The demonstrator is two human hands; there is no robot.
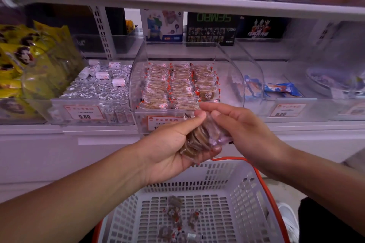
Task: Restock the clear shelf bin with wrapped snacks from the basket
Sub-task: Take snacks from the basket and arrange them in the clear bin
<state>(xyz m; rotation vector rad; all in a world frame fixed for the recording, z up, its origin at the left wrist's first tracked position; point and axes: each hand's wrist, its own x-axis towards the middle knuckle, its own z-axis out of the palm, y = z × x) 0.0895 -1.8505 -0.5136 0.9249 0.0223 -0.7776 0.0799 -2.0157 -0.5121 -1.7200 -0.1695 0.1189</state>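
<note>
My left hand [169, 142] grips a stack of several wrapped snacks [199, 140], brown discs in clear wrappers, just below the front of the clear shelf bin [138, 77]. My right hand [235, 126] pinches the top wrapper of that stack with thumb and fingertips. The bin holds three neat rows of the same red-and-white wrapped snacks [177, 87]. Below my hands stands the white slatted basket [237, 193] with a red rim; several loose wrapped snacks [177, 221] lie on its bottom.
A bin of silver foil rolls [98, 87] sits left of the clear bin, with yellow bags [23, 61] further left. Blue packets [280, 89] lie in the bin on the right. Price tags [84, 112] hang along the shelf edge. Another shelf runs overhead.
</note>
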